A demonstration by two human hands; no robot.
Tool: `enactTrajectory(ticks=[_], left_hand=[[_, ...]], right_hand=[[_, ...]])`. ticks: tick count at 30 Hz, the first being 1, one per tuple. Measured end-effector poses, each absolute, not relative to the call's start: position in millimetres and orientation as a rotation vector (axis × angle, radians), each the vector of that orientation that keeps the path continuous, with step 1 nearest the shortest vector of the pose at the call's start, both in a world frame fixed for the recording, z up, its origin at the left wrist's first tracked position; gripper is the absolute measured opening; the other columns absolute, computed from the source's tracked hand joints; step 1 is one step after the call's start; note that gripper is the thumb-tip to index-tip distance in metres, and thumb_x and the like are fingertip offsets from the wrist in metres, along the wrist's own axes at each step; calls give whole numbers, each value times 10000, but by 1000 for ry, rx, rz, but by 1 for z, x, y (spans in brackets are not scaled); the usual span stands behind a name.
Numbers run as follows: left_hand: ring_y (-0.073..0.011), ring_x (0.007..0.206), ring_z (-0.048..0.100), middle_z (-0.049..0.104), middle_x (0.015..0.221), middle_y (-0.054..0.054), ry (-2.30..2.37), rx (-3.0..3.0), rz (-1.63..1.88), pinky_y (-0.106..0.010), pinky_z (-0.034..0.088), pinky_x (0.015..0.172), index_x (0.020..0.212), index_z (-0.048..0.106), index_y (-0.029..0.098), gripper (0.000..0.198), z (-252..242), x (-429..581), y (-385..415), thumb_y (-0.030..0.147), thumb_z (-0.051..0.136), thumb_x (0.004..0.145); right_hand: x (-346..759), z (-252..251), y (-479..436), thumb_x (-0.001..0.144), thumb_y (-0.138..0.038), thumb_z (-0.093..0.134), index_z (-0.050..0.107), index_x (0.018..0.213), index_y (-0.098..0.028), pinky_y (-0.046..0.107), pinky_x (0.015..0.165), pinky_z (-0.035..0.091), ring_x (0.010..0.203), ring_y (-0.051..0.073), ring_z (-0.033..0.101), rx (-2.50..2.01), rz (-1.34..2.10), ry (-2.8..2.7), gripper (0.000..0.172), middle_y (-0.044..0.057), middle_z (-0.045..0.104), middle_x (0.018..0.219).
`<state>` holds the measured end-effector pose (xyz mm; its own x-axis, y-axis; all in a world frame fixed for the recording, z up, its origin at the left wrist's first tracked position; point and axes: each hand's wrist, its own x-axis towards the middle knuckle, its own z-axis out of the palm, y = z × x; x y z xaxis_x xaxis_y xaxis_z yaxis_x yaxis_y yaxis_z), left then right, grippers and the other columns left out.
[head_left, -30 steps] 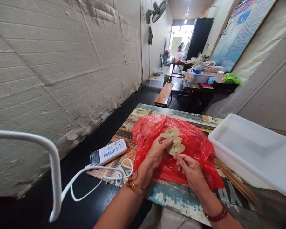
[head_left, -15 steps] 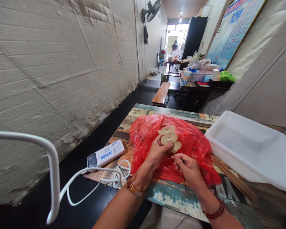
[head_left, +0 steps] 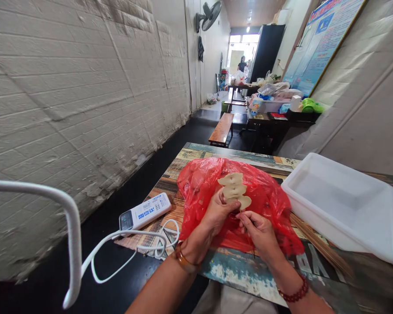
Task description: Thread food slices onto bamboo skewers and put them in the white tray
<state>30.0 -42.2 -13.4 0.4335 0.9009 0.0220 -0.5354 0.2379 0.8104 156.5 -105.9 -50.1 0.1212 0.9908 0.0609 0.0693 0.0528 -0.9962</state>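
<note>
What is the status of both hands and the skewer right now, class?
Left hand pinches the pale slices. Right hand holds the skewer from below. Both work over the red bag. White tray apart, at the right.

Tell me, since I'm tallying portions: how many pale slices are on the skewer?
3 slices, stacked above the left hand over the red bag: top, middle, bottom. More may be hidden.

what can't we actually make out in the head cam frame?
- Contents of the crumpled red plastic bag: hidden by its own folds.
- Thin wooden skewer through the three pale flat slices: mostly covered by the slices and the right hand.
- Left hand fingertips: behind the slices.
- Small print on the white power strip: too small.
- Far end of the white plastic tray: cut off by the right edge.
</note>
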Motion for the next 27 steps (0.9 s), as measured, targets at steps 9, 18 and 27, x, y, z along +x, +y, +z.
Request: enactTrajectory(ticks=[9, 18, 27], left_hand=[[-131, 712, 612, 681, 911, -66, 534, 883, 1061, -213, 456, 626, 1076, 621, 144, 509, -16, 34, -49, 248, 794, 608], [-185, 834, 641, 682, 1020, -103, 542, 797, 1079, -258, 481, 721, 1052, 635, 144, 504, -12, 29, -43, 289, 801, 599], [-188, 720, 656, 709, 864, -86, 545, 662, 1179, -302, 508, 700, 947, 673, 118, 396, -11, 19, -34, 296, 789, 612]], right_hand=[[157, -45, -107, 795, -503, 600, 650, 696, -168, 221, 463, 331, 500, 108, 478, -1293, 1016, -1170, 353, 2, 566, 599], [156, -46, -107, 792, -506, 602, 674, 774, -170, 223, 468, 330, 509, 112, 473, -1294, 1044, -1160, 344, -7, 550, 590], [152, -52, -108, 771, -542, 606, 671, 746, -178, 220, 450, 310, 484, 113, 474, -1345, 1123, -1236, 370, -9, 563, 582]])
